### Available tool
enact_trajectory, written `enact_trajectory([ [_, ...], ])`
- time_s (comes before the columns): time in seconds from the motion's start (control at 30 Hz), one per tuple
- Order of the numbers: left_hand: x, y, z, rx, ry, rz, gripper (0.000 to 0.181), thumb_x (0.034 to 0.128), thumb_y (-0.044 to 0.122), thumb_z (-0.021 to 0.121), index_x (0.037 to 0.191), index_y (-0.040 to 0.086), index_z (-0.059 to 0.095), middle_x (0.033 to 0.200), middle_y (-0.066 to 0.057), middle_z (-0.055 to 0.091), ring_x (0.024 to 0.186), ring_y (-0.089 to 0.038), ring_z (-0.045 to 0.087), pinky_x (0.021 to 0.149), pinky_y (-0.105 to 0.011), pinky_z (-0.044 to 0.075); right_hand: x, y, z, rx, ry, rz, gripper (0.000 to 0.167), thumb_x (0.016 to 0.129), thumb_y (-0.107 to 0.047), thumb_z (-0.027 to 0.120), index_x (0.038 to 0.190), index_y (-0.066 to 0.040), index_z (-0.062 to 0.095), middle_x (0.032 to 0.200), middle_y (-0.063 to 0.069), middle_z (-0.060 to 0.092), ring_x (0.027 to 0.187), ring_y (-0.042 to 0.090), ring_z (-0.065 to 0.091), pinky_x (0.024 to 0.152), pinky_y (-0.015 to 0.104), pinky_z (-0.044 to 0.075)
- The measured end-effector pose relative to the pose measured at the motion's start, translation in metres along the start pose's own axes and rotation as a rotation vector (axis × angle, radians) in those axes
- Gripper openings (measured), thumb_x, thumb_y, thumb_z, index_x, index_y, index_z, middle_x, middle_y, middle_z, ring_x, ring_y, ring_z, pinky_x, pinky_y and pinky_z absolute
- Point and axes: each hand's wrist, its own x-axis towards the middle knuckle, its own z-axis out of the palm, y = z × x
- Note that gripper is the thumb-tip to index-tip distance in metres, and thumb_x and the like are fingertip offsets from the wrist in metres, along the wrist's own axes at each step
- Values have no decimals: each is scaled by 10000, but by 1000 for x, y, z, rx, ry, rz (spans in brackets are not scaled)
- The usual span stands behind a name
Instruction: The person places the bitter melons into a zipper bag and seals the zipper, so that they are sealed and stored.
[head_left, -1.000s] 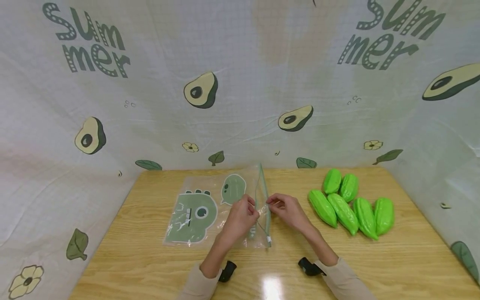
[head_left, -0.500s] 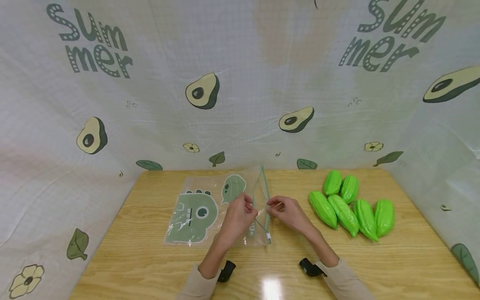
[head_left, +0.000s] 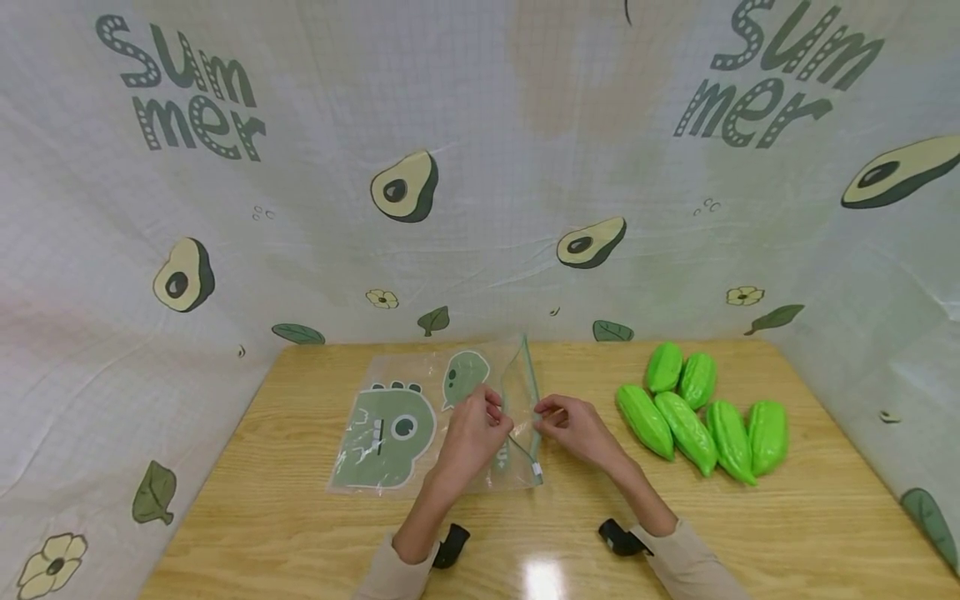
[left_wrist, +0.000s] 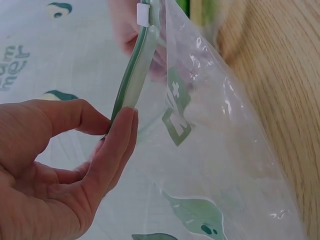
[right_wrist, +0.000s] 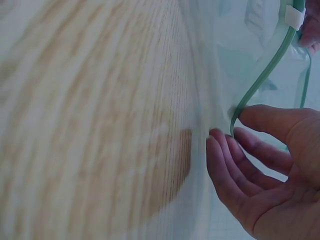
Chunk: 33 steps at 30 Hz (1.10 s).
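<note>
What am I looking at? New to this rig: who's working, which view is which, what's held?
No robot: these are a person's bare left hand and right hand. The wide view comes from a camera on the head, looking forward and down. The two close-ups come from cameras worn on the wrists, each showing that hand's work. On the wooden table are a clear bag with green prints and, to its right, six green fruits. Each hand pinches one edge of the bag's mouth, which is parted between them. A white slider sits at the zip's end nearer the person. Printed cloth hangs behind.
</note>
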Motion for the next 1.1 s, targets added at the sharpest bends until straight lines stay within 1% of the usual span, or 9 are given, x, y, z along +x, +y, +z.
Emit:
enact_trajectory([
  [0.1, 0, 1, -1, -5, -2, 0, 190, 845, -13, 730, 980, 3, 597, 789, -31, 605, 705, -140, 612, 629, -240, 537, 0, 0, 0, -1, -6, -7, 171, 941, -53, 730, 1085, 33, 696, 1027, 148, 723, 868, 243, 709, 732, 304, 594],
  [0.37, -1, 3, -2, -13, 4, 6, 188, 842, -17, 725, 979, 1, 597, 789, -26, 603, 712, -144, 623, 638, -240, 537, -1, 1, 0, -16, -12, -30, 153, 929, -14, 727, 1064, 50, 691, 971, 140, 713, 828, 223, 690, 696, 247, 562],
  [0.6, -1, 3, -4, -23, 8, 14, 186, 834, -19, 717, 975, -5, 596, 784, -27, 605, 702, -135, 627, 636, -246, 539, -2, 0, 0, -24, -21, -36, 161, 930, -18, 721, 1063, 68, 690, 965, 151, 711, 830, 225, 687, 702, 246, 559],
  [0.77, -2, 5, -6, -18, 13, 13, 185, 836, -17, 716, 979, -5, 599, 788, -32, 606, 701, -134, 616, 638, -241, 536, -3, 0, 0, -33, -32, -25, 184, 939, -38, 718, 1075, 83, 692, 952, 128, 714, 826, 204, 678, 702, 246, 554],
  [0.9, -3, 6, -7, -20, 13, 9, 188, 840, -18, 720, 979, -4, 594, 791, -35, 604, 701, -133, 609, 642, -244, 540, -3, 0, 0, -44, -40, -8, 201, 945, -51, 718, 1085, 91, 695, 971, 138, 707, 843, 213, 678, 712, 261, 562],
  [1.1, -3, 6, -6, -23, 5, 0, 190, 839, -21, 717, 979, -2, 590, 798, -35, 600, 708, -132, 608, 640, -246, 542, -4, 1, 0, -89, -46, -4, 194, 954, -77, 715, 1078, 72, 711, 945, 100, 655, 837, 181, 642, 714, 272, 548],
])
